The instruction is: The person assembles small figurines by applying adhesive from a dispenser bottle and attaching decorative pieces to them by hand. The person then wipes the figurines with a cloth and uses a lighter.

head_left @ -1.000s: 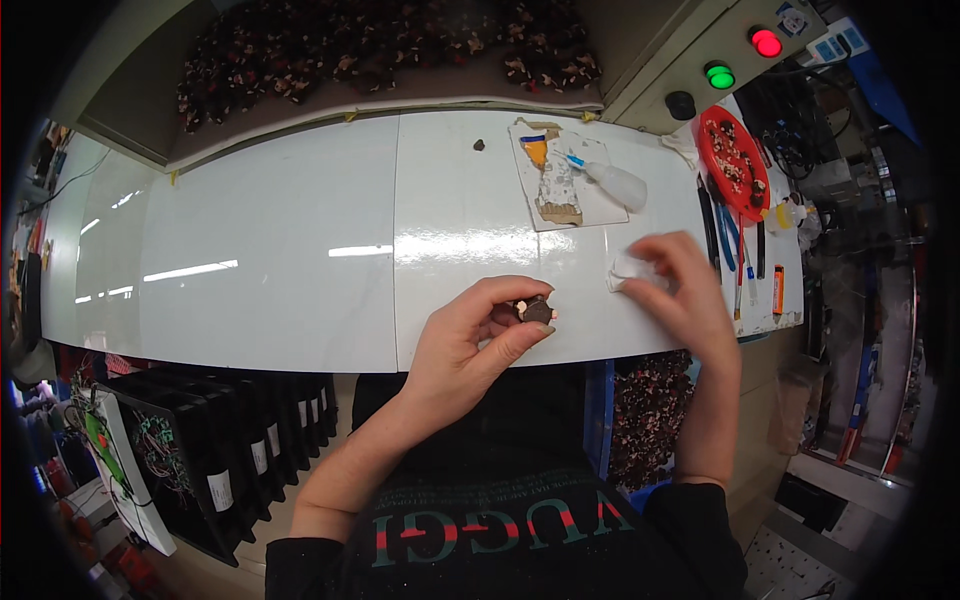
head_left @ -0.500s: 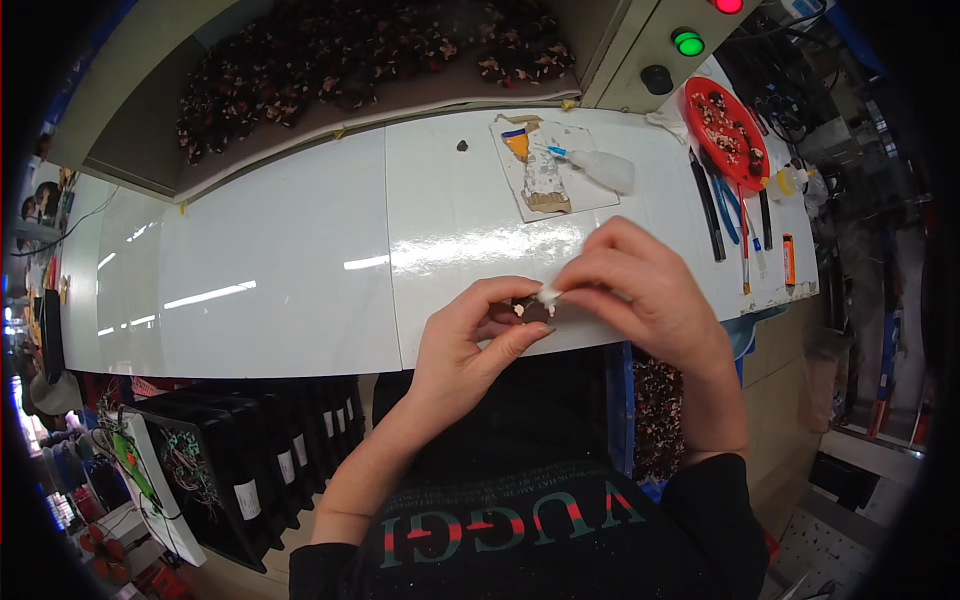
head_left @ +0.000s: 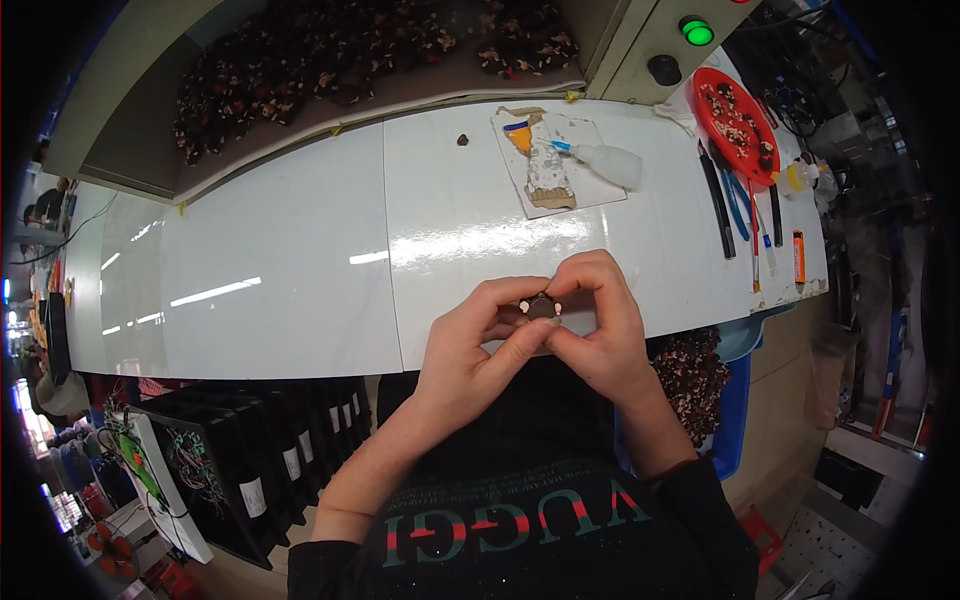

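Just above the table's near edge, my two hands hold one small dark brown piece with pale pinkish bits at both sides, perhaps a little figure. My left hand is closed round its left side, thumb below and fingertips above. On the right side, the fingers and thumb of my right hand pinch it. Part of the piece is hidden behind my fingertips. Farther off, a loose small dark bit lies on the white tabletop.
A board at the back bears a squeeze bottle. To the right are a red plate of dark pieces, pens and an orange stick. A machine opening holds many dark pieces. A blue bin of pieces stands below right.
My right hand has come down and left onto the piece's right side. The blurred white thing by its fingertips no longer shows. My left hand stays on the piece.
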A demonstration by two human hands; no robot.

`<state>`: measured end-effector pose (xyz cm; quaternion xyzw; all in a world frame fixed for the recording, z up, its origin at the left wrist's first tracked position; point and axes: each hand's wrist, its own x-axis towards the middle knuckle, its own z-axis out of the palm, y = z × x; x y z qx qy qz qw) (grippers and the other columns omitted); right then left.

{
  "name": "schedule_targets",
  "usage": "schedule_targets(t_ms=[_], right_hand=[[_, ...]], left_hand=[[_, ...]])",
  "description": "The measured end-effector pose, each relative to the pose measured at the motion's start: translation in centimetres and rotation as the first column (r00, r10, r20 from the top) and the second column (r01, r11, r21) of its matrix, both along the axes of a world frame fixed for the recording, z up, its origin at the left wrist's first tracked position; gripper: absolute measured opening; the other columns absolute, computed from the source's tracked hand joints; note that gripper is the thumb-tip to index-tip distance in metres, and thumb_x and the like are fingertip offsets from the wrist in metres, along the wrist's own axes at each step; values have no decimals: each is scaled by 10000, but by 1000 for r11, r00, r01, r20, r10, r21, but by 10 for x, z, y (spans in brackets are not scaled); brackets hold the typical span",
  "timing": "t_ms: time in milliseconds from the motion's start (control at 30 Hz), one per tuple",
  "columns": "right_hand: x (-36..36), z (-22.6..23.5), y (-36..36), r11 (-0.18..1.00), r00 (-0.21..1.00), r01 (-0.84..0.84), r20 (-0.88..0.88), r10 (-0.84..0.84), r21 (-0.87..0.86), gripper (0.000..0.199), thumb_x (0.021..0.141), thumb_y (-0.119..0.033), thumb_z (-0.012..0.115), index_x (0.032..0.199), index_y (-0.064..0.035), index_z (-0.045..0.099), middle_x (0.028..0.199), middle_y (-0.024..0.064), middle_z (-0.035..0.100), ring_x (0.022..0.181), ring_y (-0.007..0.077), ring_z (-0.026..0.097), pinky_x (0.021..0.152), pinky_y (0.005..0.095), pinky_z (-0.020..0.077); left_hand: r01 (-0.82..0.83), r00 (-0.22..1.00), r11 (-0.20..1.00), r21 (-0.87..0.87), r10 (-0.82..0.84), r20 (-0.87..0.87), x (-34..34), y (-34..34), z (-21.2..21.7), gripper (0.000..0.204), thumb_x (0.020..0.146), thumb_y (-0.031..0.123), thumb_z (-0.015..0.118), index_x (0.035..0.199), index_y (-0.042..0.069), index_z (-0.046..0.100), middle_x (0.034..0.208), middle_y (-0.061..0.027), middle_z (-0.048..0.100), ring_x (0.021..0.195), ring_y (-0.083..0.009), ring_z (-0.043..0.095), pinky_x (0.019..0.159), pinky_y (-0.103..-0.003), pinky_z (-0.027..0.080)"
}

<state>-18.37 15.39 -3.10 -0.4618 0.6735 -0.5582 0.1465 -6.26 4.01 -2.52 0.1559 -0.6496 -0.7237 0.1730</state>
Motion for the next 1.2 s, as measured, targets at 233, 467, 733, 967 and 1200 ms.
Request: schedule_targets(t_ms=[233, 467, 733, 967, 1200], right_hand=[[0, -8, -2, 998, 999, 40, 37, -38, -57, 370, 642, 50, 714, 951, -61, 543, 938, 68, 559, 891, 234, 552, 760, 317, 475], [-9, -14, -4, 996, 1000, 19, -8, -20, -82, 366, 631, 54, 729, 926, -68, 551, 896, 57, 571, 828, 214, 565, 698, 300, 485], [-14, -18, -3, 996, 1000, 6, 15, -4, -92, 368, 630, 39, 750, 923, -70, 556, 886, 58, 568, 810, 205, 566, 673, 291, 487], [-16, -20, -4, 995, 999, -12, -33, 8, -101, 371, 626, 38, 748, 925, -72, 559, 890, 60, 563, 803, 202, 563, 662, 287, 488], [-14, -18, -5, 995, 1000, -15, -22, 13, -97, 373, 634, 39, 753, 931, -65, 553, 904, 63, 543, 791, 182, 569, 638, 267, 506]], left_hand=[[6, 1000, 999, -41, -6, -18, -3, -2, -4, 321, 876, 78, 645, 1173, -1, 552, 1055, -101, 625, 909, -142, 631, 809, -280, 540], [27, 1000, 996, -81, -27, -7, -8, -3, -10, 315, 866, 71, 653, 1161, 10, 561, 1072, -96, 626, 908, -147, 635, 805, -281, 545], [22, 1000, 995, -97, -23, -18, -13, -2, -15, 310, 862, 69, 657, 1151, 10, 562, 1082, -101, 625, 932, -157, 638, 795, -282, 551], [27, 1000, 996, -87, -27, -4, -12, -3, -15, 309, 863, 64, 654, 1151, 7, 556, 1072, -106, 623, 939, -158, 639, 803, -282, 548], [39, 999, 999, -1, -39, -5, -10, -5, -15, 349, 868, 60, 652, 1161, 14, 469, 1105, -120, 595, 962, -164, 637, 807, -276, 541]])
